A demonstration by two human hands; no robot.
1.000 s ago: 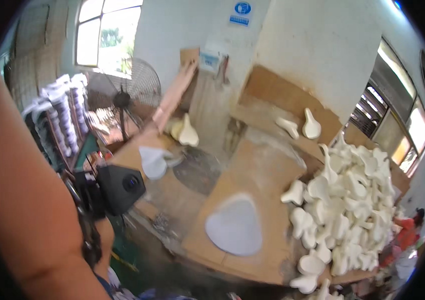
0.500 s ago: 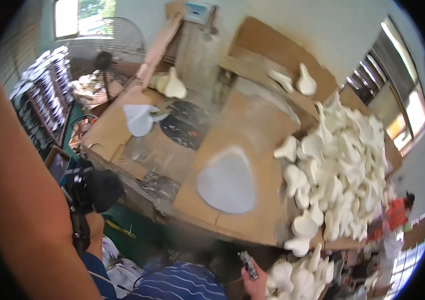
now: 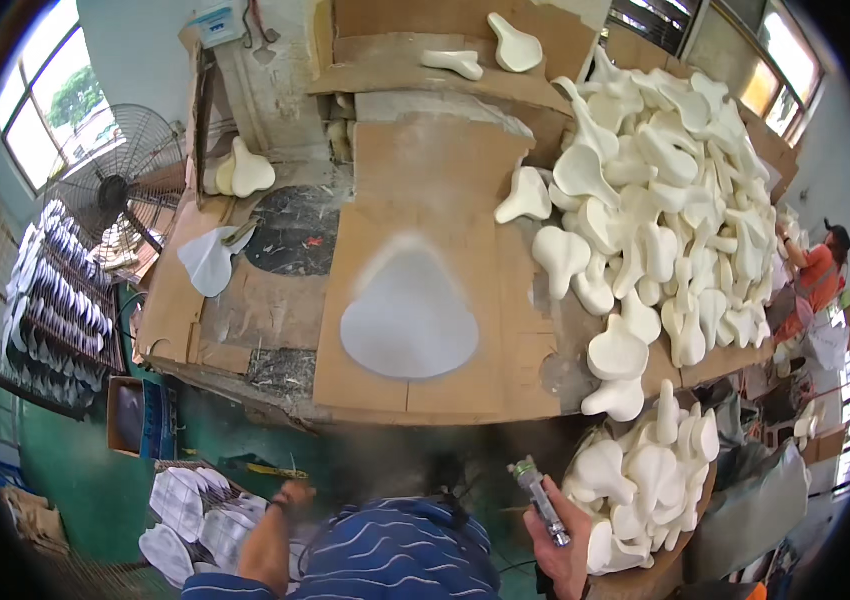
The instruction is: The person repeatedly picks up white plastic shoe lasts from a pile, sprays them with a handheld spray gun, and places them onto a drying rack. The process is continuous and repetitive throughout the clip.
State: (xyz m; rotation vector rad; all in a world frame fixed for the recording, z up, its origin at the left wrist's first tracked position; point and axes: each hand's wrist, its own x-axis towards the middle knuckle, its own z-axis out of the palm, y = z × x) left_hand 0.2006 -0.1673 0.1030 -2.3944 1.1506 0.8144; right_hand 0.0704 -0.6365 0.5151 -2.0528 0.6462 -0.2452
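A: In the head view, what is the right hand (image 3: pixel 562 545) doing?

B: It is closed around a slim metal spray tool (image 3: pixel 541 500), nozzle end up, just beside a basket (image 3: pixel 687 535) heaped with white foam saddle shapes.

A: And the left hand (image 3: pixel 290 497)?

B: Low at the left, reaching down to a stack of white pieces (image 3: pixel 190 515) by the floor; its fingers are too small to tell how far open they are.

A: The bench?

B: A cardboard-covered workbench (image 3: pixel 425 180) bears a pale, saddle-shaped spray mark (image 3: pixel 408 315), with a big pile of white foam saddles (image 3: pixel 665 200) on the right.
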